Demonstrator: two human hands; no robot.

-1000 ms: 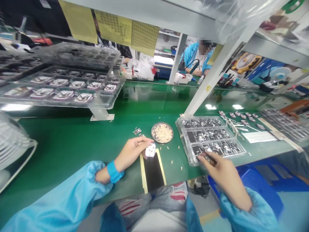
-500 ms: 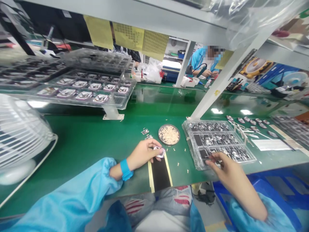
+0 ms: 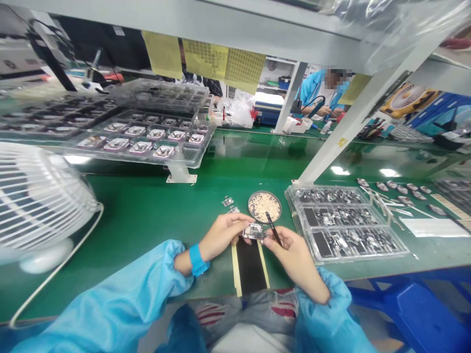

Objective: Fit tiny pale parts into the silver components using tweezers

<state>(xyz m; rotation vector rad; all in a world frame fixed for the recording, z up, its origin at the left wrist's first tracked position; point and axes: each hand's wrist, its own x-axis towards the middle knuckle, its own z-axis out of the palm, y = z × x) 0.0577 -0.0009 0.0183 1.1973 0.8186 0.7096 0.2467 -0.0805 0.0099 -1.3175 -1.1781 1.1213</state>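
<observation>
My left hand [image 3: 226, 231] grips a small white-rimmed device housing [image 3: 252, 229] by its left side, above a black strip [image 3: 250, 267] edged with yellow tape. My right hand [image 3: 292, 252] has closed around a slim black tool, apparently tweezers [image 3: 273, 228], which points up and away from me. A small metallic part [image 3: 262, 235] is at my right fingertips, against the housing's right end; how it is held there is too small to tell. Just beyond both hands is a round dish [image 3: 264, 192] of tiny pale pieces. Loose metal parts [image 3: 228, 201] lie left of it.
At right stands a clear compartment tray [image 3: 346, 223] of metal parts, with more housings [image 3: 403, 189] behind it. A raised shelf at left bears trays of housings [image 3: 142, 147]. A white fan [image 3: 40, 191] stands far left. A slanted post [image 3: 331, 142] rises behind the tray; a co-worker [image 3: 320, 93] sits beyond.
My right hand has moved left from the clear tray to the housing, with the black tool and a metallic part. My left hand still holds the housing. The view has shifted slightly left.
</observation>
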